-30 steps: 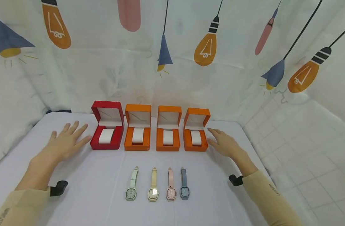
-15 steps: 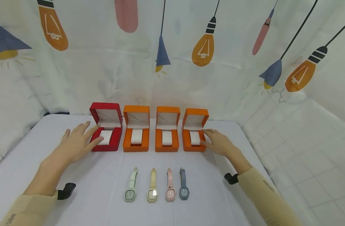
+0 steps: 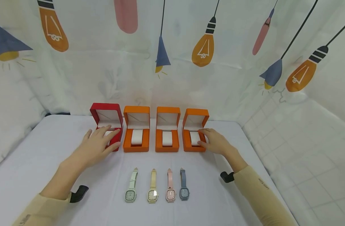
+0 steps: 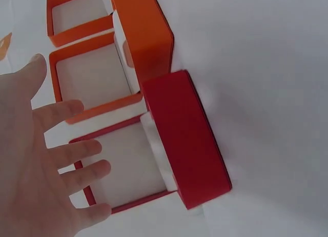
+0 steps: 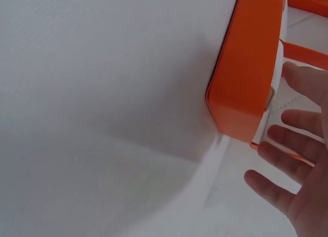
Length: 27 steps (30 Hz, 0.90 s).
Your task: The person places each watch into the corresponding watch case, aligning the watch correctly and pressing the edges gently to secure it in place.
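Observation:
My left hand (image 3: 94,146) is over the red watch box (image 3: 106,106), fingers spread and partly hiding its white cushion. In the left wrist view its fingers (image 4: 89,173) reach across the front of that open box. My right hand (image 3: 216,141) is at the right side of the rightmost orange watch box (image 3: 197,112), fingers spread; contact cannot be told. Two more orange watch boxes, a left one (image 3: 137,109) and a middle one (image 3: 168,110), stand open between the hands. In front lie a green watch (image 3: 130,195), a yellow watch (image 3: 152,195), a pink watch (image 3: 170,194) and a blue watch (image 3: 184,193).
The boxes stand in a row near the back edge of the white-covered table (image 3: 110,213). Behind it hangs a pale curtain (image 3: 118,72) printed with lamps and bulbs. A tiled-pattern sheet (image 3: 308,157) rises at the right side.
My left hand has moved right, from beside the red watch box to over it. My right hand has shifted slightly left, onto the side of the rightmost orange box. The watches stay put.

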### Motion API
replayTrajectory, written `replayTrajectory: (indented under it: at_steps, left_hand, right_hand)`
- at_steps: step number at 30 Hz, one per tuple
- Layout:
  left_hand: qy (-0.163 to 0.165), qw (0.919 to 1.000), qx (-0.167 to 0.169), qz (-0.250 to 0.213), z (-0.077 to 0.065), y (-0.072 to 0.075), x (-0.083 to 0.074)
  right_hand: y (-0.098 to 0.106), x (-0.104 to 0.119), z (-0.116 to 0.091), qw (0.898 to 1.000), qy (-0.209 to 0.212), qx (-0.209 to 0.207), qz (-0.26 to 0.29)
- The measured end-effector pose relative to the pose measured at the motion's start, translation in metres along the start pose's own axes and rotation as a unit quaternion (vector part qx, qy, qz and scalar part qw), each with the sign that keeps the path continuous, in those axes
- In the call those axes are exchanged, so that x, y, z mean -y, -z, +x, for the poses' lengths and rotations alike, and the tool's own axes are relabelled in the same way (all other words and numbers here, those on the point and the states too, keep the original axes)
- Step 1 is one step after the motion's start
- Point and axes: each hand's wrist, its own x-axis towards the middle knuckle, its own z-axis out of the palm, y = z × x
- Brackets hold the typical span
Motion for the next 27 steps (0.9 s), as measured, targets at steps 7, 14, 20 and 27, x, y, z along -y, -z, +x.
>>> replayTrajectory:
  at_steps: [7,14,20,27]
  left_hand:
    - [-0.012,0.9997,0.01,-0.02,0.001,-0.01,-0.013]
    - [-0.034,0.9985,-0.012,-0.041,0.008,-0.023,-0.028]
    - [-0.052,0.9956,-0.029,-0.073,0.014,-0.033,-0.045]
    - [-0.076,0.994,-0.037,-0.07,0.016,-0.04,-0.062]
  right_hand:
    - [-0.003,0.002,0.006,1.0,-0.014,0.018,0.003]
    - [-0.003,0.002,0.011,0.999,-0.022,0.033,0.003]
    - [-0.002,-0.001,0.014,0.999,-0.022,0.045,0.008]
    - [-0.001,-0.003,0.021,0.997,-0.024,0.071,0.013]
